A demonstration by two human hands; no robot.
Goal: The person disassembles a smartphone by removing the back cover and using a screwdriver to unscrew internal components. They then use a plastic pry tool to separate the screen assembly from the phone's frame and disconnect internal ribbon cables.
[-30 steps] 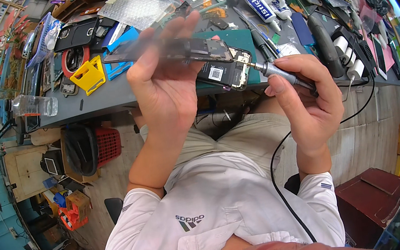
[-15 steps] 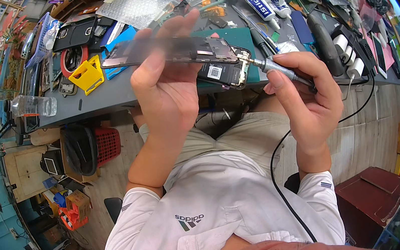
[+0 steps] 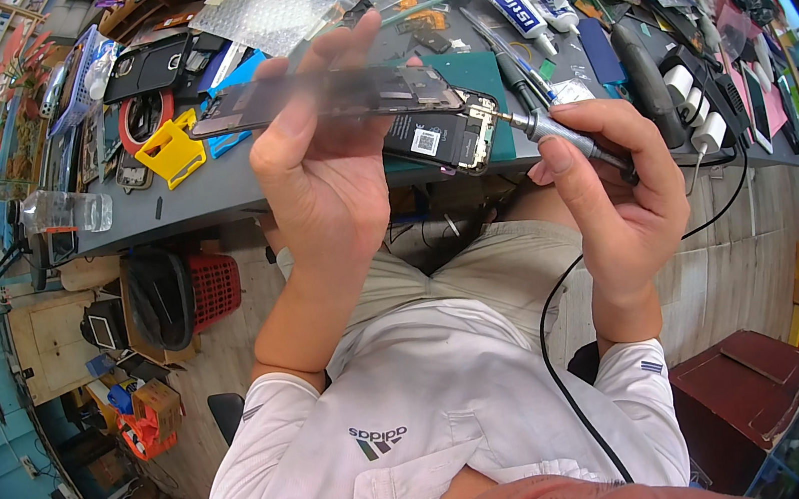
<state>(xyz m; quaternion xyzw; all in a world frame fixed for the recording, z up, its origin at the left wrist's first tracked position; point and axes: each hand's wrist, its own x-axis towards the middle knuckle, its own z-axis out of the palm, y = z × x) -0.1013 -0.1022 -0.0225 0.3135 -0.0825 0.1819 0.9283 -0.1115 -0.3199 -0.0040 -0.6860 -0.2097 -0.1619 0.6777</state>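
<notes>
My left hand (image 3: pixel 327 193) is closed on an opened smartphone, thumb on the near side and fingers behind. The phone's lifted dark screen panel (image 3: pixel 424 93) lies above its body, where a black battery (image 3: pixel 431 142) shows. Part of the panel is blurred. My right hand (image 3: pixel 619 190) grips a thick grey screwdriver (image 3: pixel 561 132) between thumb and fingers. Its thin tip meets the phone's right end, beside a pale strip of inner parts (image 3: pixel 480 128); whether it sits in a screw is too small to tell. The phone is held over the desk's front edge.
A green mat (image 3: pixel 486 66) lies behind the phone on the grey desk (image 3: pixel 181 202). To the left are a yellow plastic holder (image 3: pixel 173 150) and a clear bottle (image 3: pixel 66 211). Glue tubes (image 3: pixel 511 5) and white plugs (image 3: pixel 699 109) stand right. A black cable (image 3: pixel 552 350) hangs before me.
My left hand and the phone have shifted slightly left and up. The screwdriver stays at the phone's right end, while my right hand has moved a little to the right.
</notes>
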